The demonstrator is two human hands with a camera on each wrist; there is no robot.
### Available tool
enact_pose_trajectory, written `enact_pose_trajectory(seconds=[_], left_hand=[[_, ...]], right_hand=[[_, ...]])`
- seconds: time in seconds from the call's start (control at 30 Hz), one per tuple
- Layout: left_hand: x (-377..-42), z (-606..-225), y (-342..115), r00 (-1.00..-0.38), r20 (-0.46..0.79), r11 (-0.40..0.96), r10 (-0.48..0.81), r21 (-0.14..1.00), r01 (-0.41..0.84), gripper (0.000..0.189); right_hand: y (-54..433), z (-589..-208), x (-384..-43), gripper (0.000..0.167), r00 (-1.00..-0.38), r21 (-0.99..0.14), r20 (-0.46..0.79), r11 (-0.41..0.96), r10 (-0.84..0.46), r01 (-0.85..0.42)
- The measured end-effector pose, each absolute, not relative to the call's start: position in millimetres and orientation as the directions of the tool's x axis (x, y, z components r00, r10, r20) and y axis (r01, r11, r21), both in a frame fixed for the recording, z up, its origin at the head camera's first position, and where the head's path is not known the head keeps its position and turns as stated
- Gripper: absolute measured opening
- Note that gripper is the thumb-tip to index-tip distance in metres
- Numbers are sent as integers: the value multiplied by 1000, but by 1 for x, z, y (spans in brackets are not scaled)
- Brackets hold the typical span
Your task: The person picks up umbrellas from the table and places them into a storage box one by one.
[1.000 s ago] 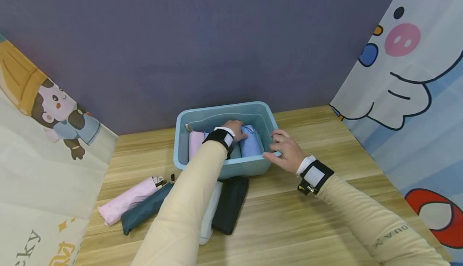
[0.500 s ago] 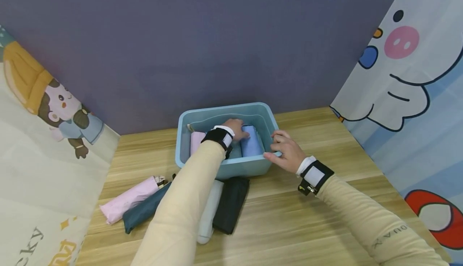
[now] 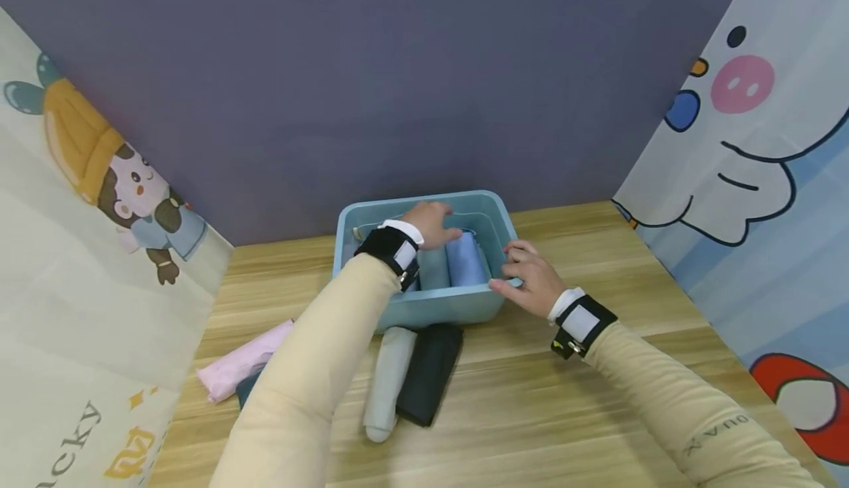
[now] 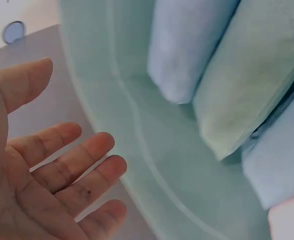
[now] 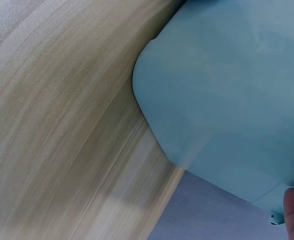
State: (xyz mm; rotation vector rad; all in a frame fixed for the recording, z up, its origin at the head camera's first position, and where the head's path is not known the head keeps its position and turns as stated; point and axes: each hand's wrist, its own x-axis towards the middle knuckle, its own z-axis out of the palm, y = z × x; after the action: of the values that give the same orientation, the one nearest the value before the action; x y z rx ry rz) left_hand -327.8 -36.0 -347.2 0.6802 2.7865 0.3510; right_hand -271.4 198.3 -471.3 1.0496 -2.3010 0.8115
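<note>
My left hand (image 3: 430,224) is above the blue plastic bin (image 3: 438,315), its fingers spread and apart from the things inside. The left wrist view shows the palm with nothing in it. Inside the bin stand rolled folding umbrellas side by side: a blue umbrella (image 3: 466,261), a grey-green umbrella (image 3: 434,268), another pale blue umbrella (image 4: 279,150) and a pink umbrella (image 4: 290,220) at the edge of that view. My right hand (image 3: 530,279) grips the bin's right rim, thumb at the front corner and fingers curled over the side.
In front of the bin, a light grey umbrella (image 3: 388,388) and a black umbrella (image 3: 430,376) lie on the wooden table (image 3: 530,414). Farther left are a pink umbrella (image 3: 242,364) and a dark teal umbrella (image 3: 245,386), partly hidden by my sleeve. A dark wall (image 3: 424,82) stands behind.
My left hand has let go of the blue umbrella and lifted up and to the left, still over the bin. The right hand keeps its grip on the rim. The head view has shifted slightly.
</note>
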Motion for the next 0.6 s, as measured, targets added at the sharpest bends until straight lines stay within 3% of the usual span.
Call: enact_pose_trajectory(seconds=[0.4,0.6], left_hand=[[-274,-311,-66,-843,-52,795,536,365,483,54],[-243,-300,-74,-817,11,755,576,375,538,53]], right_hand=[[200,-471,-272,46,-606,-327,615,537,-504,-778],[200,-472,-272,50,-603,-326,625,535,-496,-779]])
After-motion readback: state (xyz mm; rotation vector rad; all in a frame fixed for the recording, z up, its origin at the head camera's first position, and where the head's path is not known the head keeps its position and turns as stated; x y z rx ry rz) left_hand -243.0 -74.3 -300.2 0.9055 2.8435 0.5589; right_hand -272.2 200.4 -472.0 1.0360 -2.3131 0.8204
